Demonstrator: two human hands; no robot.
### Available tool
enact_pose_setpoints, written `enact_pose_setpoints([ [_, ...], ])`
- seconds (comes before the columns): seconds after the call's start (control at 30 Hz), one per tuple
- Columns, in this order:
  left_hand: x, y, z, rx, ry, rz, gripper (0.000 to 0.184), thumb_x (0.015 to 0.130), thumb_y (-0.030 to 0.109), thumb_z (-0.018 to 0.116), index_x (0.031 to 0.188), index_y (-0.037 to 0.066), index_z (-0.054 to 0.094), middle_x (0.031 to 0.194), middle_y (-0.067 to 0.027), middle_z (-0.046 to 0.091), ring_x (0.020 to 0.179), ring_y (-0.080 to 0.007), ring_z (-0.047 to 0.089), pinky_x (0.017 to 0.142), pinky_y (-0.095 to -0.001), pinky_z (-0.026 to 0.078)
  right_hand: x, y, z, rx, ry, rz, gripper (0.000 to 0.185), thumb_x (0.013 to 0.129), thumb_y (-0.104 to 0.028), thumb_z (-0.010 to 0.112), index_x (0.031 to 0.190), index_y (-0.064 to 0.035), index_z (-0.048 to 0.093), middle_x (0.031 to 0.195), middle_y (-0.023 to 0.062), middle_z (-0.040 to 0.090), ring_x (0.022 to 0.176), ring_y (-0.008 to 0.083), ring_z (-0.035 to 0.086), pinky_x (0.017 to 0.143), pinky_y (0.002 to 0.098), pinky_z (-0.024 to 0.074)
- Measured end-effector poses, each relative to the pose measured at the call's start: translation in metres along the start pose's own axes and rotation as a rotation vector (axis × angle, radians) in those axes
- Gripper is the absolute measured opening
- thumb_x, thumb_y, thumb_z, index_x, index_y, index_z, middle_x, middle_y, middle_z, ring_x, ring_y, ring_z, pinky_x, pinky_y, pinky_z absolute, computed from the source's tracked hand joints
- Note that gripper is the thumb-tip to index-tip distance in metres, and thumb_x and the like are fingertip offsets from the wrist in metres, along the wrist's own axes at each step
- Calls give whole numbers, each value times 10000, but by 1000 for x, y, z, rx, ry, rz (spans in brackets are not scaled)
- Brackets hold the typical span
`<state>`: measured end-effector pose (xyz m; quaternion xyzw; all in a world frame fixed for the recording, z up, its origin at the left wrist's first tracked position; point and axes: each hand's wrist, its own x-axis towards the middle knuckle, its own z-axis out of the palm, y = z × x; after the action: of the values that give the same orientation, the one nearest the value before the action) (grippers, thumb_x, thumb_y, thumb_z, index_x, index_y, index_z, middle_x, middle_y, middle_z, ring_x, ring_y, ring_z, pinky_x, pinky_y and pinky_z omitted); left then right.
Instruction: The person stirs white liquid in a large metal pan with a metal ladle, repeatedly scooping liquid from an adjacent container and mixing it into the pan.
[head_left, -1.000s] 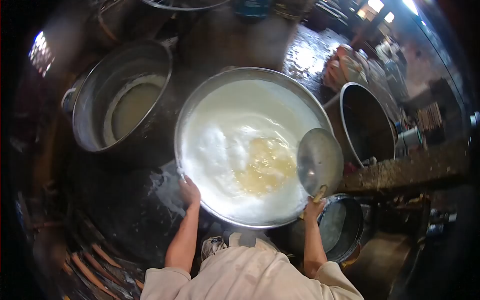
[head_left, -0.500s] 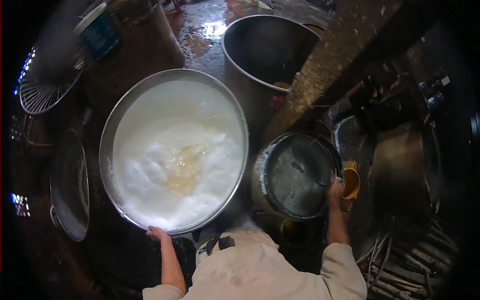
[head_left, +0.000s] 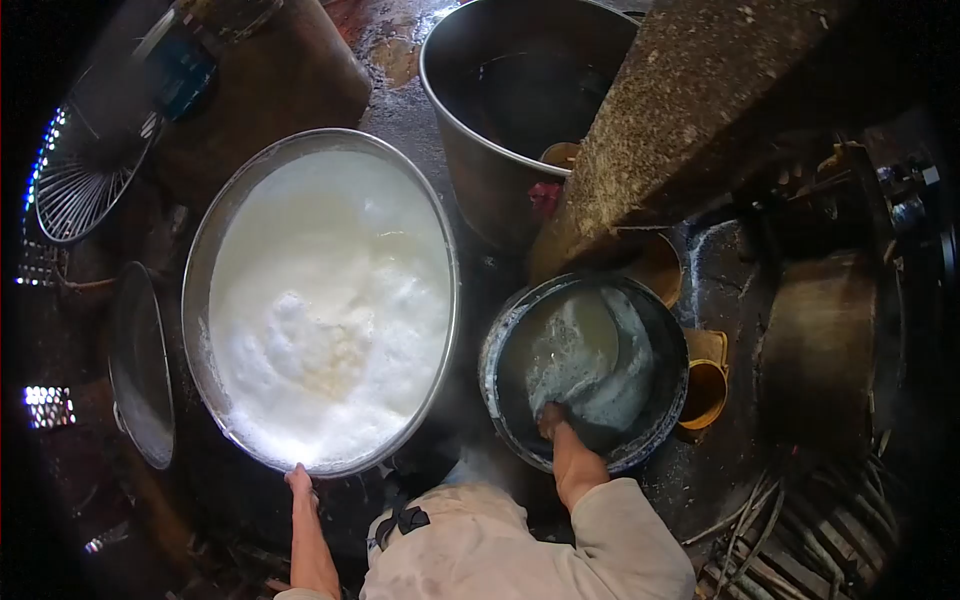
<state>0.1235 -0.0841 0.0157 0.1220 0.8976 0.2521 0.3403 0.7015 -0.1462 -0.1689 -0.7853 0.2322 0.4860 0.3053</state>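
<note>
In the head view, the left hand (head_left: 300, 482) touches the near rim of a wide pan (head_left: 198, 290) of white foam (head_left: 320, 345), grip unclear; the right hand (head_left: 551, 420) is inside the bucket (head_left: 668, 355) just beside it, whether holding anything I cannot tell.

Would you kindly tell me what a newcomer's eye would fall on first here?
Most likely the wide pan of frothy white liquid left of centre, with the left hand at its near edge. Next comes the smaller bucket to its right, the right hand over its swirled contents.
</note>
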Motion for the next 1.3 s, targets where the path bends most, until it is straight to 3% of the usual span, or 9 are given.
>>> enact_pose_setpoints([
  [0.07,2,-3,2,40,34,8,421,848,185,469,1134,-116,400,1116,-207,500,946,-272,546,751,-391,480,30,10,-1,-58,-298,34,115,820,-205,555,854,-98,529,621,27,498,489,177,497,436,322,430],
  [0.2,-29,19,3,-45,-17,8,552,836,216,494,1228,-96,261,1228,-245,401,1058,-331,490,828,-430,464,19,-1,-14,-240,-435,130,126,801,-201,574,841,-92,525,616,31,493,492,174,498,448,328,450],
  [0.27,-35,23,6,-96,-6,-43,553,825,187,496,1231,-118,276,1229,-244,412,1050,-307,496,838,-402,453,19,1,-21,-125,-672,45,114,812,-186,540,726,-140,481,578,22,447,453,147,437,418,290,373],
  [0.57,-22,10,10,-106,30,96,412,782,124,505,1066,-170,459,1113,-250,522,1022,-303,518,884,-380,398,-48,-44,-93,-169,-511,-106,47,791,-53,536,823,-44,502,613,48,494,456,152,473,415,294,429],
  [0.6,-4,-4,12,-82,108,103,383,784,138,496,1075,-111,486,1038,-156,565,911,-238,535,807,-382,428,-62,-51,-104,-172,-504,-120,47,791,-53,536,823,-44,502,613,48,494,456,152,473,415,294,429],
  [0.9,-25,3,14,-30,84,146,538,840,270,520,1134,-154,366,1136,-239,469,1039,-276,479,902,-366,374,-203,-107,-181,-518,-329,-300,106,740,-20,639,745,21,541,615,71,521,467,160,497,404,300,416],
  [1.03,-21,13,4,-151,-30,139,583,832,353,525,1134,-129,400,1151,-243,471,1039,-302,492,893,-387,386,-249,-112,-181,-527,-389,-268,117,752,17,607,815,8,508,624,83,518,477,161,505,411,302,424],
  [1.17,14,33,-9,-312,258,87,626,826,444,493,1148,-92,453,1116,-244,528,972,-353,547,855,-417,420,-307,-108,-152,-545,-459,-234,81,792,9,583,837,-18,521,611,59,533,468,149,515,405,292,440],
  [1.3,78,66,-44,-534,87,166,541,873,409,449,1132,-65,478,1068,-234,563,958,-337,562,835,-397,426,-341,-86,-94,-709,-495,-274,55,803,15,554,760,-9,530,616,58,537,472,151,512,403,285,424],
])
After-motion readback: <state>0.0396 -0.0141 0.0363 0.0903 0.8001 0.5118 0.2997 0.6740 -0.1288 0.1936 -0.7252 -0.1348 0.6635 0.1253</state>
